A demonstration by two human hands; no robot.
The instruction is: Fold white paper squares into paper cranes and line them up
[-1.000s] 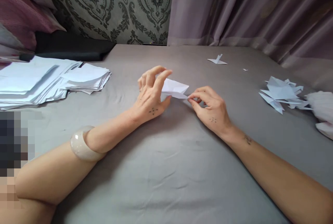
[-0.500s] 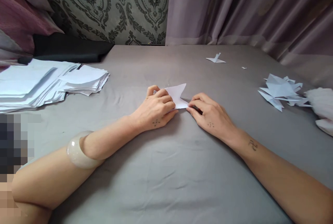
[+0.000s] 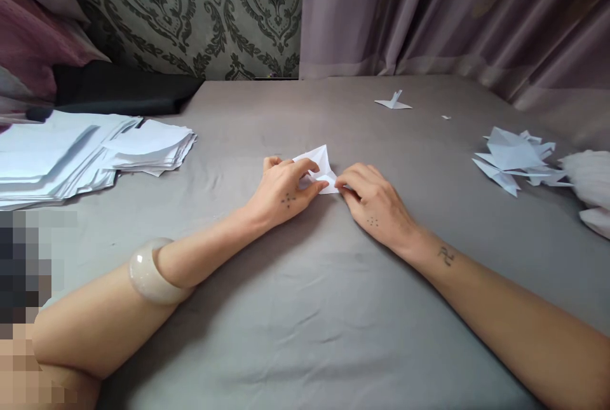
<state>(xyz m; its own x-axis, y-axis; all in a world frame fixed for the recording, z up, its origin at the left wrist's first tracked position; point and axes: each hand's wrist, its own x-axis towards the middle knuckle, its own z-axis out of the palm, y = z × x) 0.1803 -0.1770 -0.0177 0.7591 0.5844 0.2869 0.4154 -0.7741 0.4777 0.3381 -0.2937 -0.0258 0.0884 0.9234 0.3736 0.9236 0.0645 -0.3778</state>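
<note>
Head view shows a small piece of folded white paper on the wide grey cloth-covered surface, between the two hands and well in from the far edge. It has creases and a pointed top standing up, so I think some folds are done. It does not look finished, because its sides are spread and do not lie flat.

Near the far edge sits one white winged paper shape, and toward the right edge is a heap of pale folded paper shapes. Those look done. Toward the left edge lie a big stack of flat white sheets and a smaller stack of white paper pieces, which look unfolded.

The left hand reaches in palm down with bent fingers. Its thumb and pointer are a little apart, touching the paper; I cannot tell if the other fingers grip it. The right hand is curled, and its thumb and fingertips pinch the paper's right corner.
</note>
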